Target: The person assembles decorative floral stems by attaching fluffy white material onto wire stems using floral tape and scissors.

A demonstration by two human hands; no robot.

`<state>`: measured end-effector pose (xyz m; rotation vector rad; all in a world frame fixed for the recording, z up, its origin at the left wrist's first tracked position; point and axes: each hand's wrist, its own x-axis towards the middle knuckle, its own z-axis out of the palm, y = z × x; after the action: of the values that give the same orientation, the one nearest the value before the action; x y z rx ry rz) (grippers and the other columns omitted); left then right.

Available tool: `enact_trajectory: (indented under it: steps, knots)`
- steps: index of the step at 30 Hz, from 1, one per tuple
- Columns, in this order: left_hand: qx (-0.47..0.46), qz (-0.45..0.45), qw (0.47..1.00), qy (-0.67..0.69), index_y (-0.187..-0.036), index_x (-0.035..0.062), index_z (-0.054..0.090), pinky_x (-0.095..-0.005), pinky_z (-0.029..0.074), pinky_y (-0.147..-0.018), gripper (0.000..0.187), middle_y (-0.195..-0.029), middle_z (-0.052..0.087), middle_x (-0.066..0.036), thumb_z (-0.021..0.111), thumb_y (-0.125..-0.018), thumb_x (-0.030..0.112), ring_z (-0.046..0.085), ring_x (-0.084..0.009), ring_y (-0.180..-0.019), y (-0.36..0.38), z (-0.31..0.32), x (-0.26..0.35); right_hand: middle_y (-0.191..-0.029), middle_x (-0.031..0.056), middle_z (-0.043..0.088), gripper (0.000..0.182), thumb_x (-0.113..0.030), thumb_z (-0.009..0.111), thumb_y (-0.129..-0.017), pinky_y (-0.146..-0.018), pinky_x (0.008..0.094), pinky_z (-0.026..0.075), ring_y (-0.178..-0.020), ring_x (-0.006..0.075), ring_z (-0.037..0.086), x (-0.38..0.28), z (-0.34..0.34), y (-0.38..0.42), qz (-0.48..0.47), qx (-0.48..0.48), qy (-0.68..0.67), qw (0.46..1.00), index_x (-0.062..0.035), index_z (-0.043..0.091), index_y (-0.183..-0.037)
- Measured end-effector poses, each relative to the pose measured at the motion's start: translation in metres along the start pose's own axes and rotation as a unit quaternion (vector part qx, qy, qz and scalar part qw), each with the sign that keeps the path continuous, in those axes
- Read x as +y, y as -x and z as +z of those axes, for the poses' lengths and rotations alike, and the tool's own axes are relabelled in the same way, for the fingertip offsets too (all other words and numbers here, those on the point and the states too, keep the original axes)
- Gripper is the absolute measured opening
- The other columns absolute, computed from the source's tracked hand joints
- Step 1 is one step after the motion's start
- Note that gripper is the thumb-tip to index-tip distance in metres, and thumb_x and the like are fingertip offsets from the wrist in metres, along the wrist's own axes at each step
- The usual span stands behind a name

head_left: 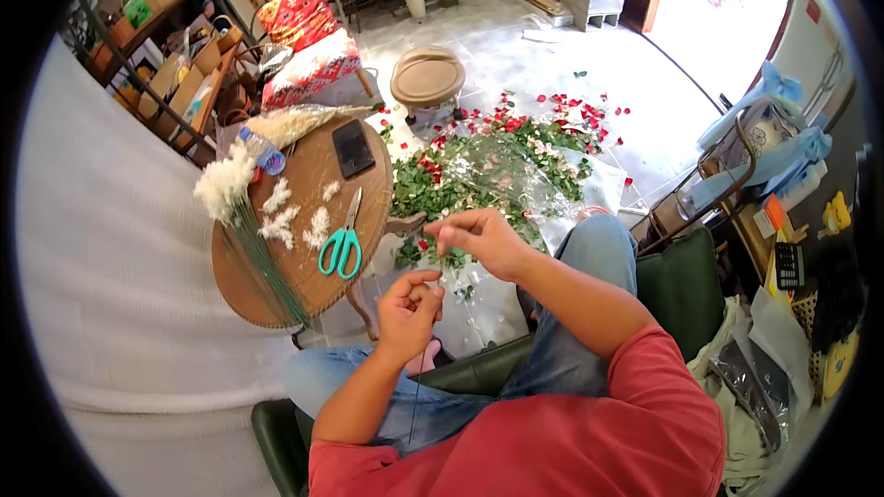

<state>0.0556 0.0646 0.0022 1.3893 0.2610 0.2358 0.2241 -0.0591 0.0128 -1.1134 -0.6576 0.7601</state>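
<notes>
My left hand [408, 308] pinches the top of a thin dark wire [412, 405] that hangs down over my lap. My right hand [481, 239] is raised a little above and to the right of it, fingertips pinched on a small green bit; I cannot tell what it is. The two hands are close but apart. To their left stands a round wooden table [276, 290] with green-handled scissors [341, 244], small white tufts [281, 221] and a bunch of white fluffy flowers on long green stems [253, 239].
A black phone [353, 148] and a water bottle [263, 153] lie at the table's far side. Cut leaves, red petals and clear wrap [488, 166] cover the floor ahead. Beyond are a round stool [428, 79] and a red-cushioned chair [308, 46]. Cluttered shelves [783, 221] stand right.
</notes>
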Motion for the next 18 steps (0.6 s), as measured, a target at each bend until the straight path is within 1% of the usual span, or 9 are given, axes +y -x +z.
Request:
enact_trajectory:
  steps: [1,3,4,5,8,10,12,14,18]
  knots:
    - [0.025,0.032,0.999,-0.013,-0.117,-0.0020,0.060,-0.0205,0.041,-0.053,0.022,-0.066,0.057,0.001,0.064,-0.096,0.004,0.052,-0.0053,-0.058,0.001,-0.002,0.001,-0.091,0.0059,0.070,0.028,-0.020,0.066,-0.097,-0.091,0.0328,0.050,-0.094,0.0146,0.066,0.006,-0.003,-0.004,-0.043,0.009,0.000,0.999,0.0032,0.071,-0.111]
    - [0.055,0.095,0.994,-0.004,-0.120,-0.0027,0.061,-0.0204,0.042,-0.054,0.025,-0.066,0.059,0.000,0.064,-0.096,0.004,0.053,-0.0052,-0.058,-0.002,-0.006,-0.001,-0.092,0.0064,0.070,0.028,-0.018,0.066,-0.096,-0.090,0.0324,0.051,-0.093,0.0148,0.066,0.005,-0.009,-0.007,-0.025,0.011,-0.033,0.999,0.0031,0.070,-0.113]
    - [0.055,0.096,0.994,-0.004,-0.120,-0.0027,0.061,-0.0204,0.042,-0.054,0.025,-0.066,0.059,0.000,0.064,-0.096,0.004,0.053,-0.0052,-0.058,-0.002,-0.008,-0.002,-0.093,0.0070,0.070,0.028,-0.015,0.066,-0.095,-0.088,0.0320,0.051,-0.091,0.0150,0.066,0.004,-0.011,-0.007,-0.010,0.017,-0.067,0.998,0.0029,0.069,-0.116]
    - [0.055,0.076,0.995,-0.020,-0.120,-0.0028,0.061,-0.0203,0.042,-0.054,0.025,-0.066,0.059,0.000,0.064,-0.096,0.004,0.054,-0.0050,-0.058,-0.001,-0.009,-0.003,-0.094,0.0070,0.069,0.028,-0.008,0.064,-0.093,-0.086,0.0306,0.052,-0.091,0.0150,0.066,0.004,-0.011,-0.006,-0.005,0.011,-0.060,0.998,0.0035,0.067,-0.118]
    - [0.046,0.051,0.997,-0.024,-0.121,-0.0029,0.061,-0.0200,0.041,-0.054,0.026,-0.066,0.059,0.000,0.064,-0.096,0.003,0.054,-0.0047,-0.058,-0.001,-0.008,-0.006,-0.095,0.0067,0.069,0.031,-0.002,0.063,-0.090,-0.085,0.0302,0.052,-0.092,0.0146,0.066,-0.001,-0.007,-0.001,-0.010,0.017,-0.028,0.999,0.0025,0.066,-0.120]
    - [0.038,0.043,0.998,-0.011,-0.121,-0.0029,0.061,-0.0199,0.041,-0.053,0.026,-0.067,0.059,0.000,0.064,-0.096,0.003,0.054,-0.0045,-0.058,0.000,-0.008,-0.010,-0.097,0.0070,0.069,0.032,0.000,0.064,-0.089,-0.086,0.0296,0.053,-0.091,0.0141,0.066,-0.001,-0.004,0.000,-0.025,0.023,-0.034,0.999,0.0021,0.064,-0.121]
    - [0.042,0.046,0.997,-0.047,-0.121,-0.0028,0.061,-0.0198,0.041,-0.053,0.027,-0.067,0.060,0.001,0.065,-0.096,0.004,0.053,-0.0042,-0.058,0.001,-0.007,-0.010,-0.100,0.0074,0.069,0.034,0.001,0.065,-0.089,-0.086,0.0289,0.053,-0.091,0.0137,0.066,0.002,-0.005,0.001,-0.042,0.029,-0.038,0.998,0.0018,0.063,-0.122]
    - [0.042,0.051,0.997,-0.051,-0.121,-0.0029,0.062,-0.0197,0.041,-0.053,0.027,-0.067,0.060,0.001,0.065,-0.095,0.004,0.053,-0.0041,-0.058,0.002,-0.007,-0.012,-0.108,0.0089,0.067,0.034,0.002,0.064,-0.088,-0.088,0.0303,0.053,-0.094,0.0144,0.066,0.010,-0.008,-0.002,-0.066,0.052,-0.030,0.996,-0.0001,0.060,-0.122]
    - [0.036,0.054,0.996,-0.069,-0.120,-0.0028,0.063,-0.0195,0.041,-0.053,0.026,-0.067,0.059,0.001,0.066,-0.095,0.004,0.054,-0.0040,-0.058,0.003,-0.006,-0.010,-0.114,0.0088,0.065,0.033,0.002,0.065,-0.088,-0.088,0.0311,0.053,-0.096,0.0150,0.066,0.004,-0.004,0.000,-0.050,0.069,-0.049,0.995,-0.0003,0.059,-0.120]
